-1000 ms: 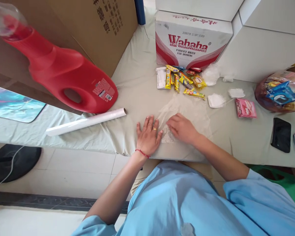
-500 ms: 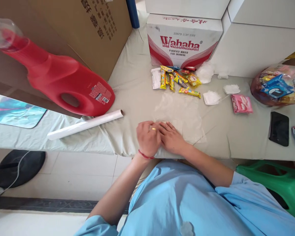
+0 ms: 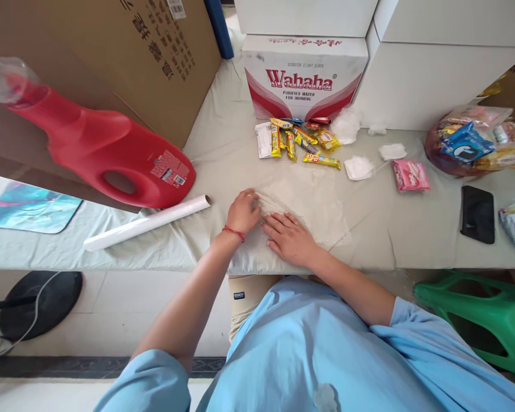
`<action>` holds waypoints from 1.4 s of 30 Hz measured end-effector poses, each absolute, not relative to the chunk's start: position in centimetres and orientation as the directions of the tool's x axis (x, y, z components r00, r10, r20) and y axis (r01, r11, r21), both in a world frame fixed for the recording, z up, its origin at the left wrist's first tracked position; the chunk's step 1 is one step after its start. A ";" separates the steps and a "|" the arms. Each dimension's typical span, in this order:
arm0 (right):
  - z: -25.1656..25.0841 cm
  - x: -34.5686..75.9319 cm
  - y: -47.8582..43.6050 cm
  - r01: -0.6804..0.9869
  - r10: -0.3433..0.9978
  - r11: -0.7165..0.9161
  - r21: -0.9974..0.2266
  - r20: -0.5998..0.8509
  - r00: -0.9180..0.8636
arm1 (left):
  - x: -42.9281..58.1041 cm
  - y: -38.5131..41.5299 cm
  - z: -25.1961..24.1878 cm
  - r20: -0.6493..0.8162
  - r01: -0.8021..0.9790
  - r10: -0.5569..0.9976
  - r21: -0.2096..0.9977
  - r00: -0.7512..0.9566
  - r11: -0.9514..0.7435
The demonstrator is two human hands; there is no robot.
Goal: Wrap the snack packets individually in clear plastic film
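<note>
A thin clear plastic sheet [image 3: 315,197] lies on the cloth-covered table in front of me; whether it is a bag or a single film I cannot tell. My right hand [image 3: 290,237] rests flat on its near part, fingers spread and pointing left. Just to the left, my left hand [image 3: 244,212], with a red cord at the wrist, has its fingers curled in on the sheet's left edge. Small wrinkles run in the plastic between the two hands. The left fingertips are partly hidden and a little blurred.
Several yellow snack packets [image 3: 289,143] lie before a Wahaba-style white water carton [image 3: 302,57]. To the right are white folded pads [image 3: 359,168], a pink packet [image 3: 411,175], a black phone [image 3: 478,214] and a snack bowl [image 3: 444,154]. Leftward, a white roll [image 3: 148,222] and red jug [image 3: 120,151].
My left hand has moved left and away from me, off the right hand. The right hand's fingers now lie flatter and more spread. The view has shifted slightly.
</note>
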State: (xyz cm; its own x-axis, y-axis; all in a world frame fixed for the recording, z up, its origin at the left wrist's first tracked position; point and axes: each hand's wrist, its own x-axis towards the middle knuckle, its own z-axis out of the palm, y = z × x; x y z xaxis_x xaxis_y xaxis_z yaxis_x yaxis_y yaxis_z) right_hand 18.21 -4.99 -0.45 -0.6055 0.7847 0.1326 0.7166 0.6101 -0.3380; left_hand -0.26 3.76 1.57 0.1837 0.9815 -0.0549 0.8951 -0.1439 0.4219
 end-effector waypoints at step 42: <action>0.3 25.7 2.6 0.948 0.972 0.219 -0.233 -0.039 -0.234 | 2.7 -0.2 0.0 -0.063 0.939 0.954 0.205 0.295 -0.276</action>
State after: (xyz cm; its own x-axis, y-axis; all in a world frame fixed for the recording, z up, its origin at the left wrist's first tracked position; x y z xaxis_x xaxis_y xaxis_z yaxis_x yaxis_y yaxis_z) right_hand 25.67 2.62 0.26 -0.2338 0.9715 -0.0390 0.9476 0.2187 -0.2328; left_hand 2.74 -0.17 -0.03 0.2945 0.9536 -0.0625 0.9388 -0.2765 0.2054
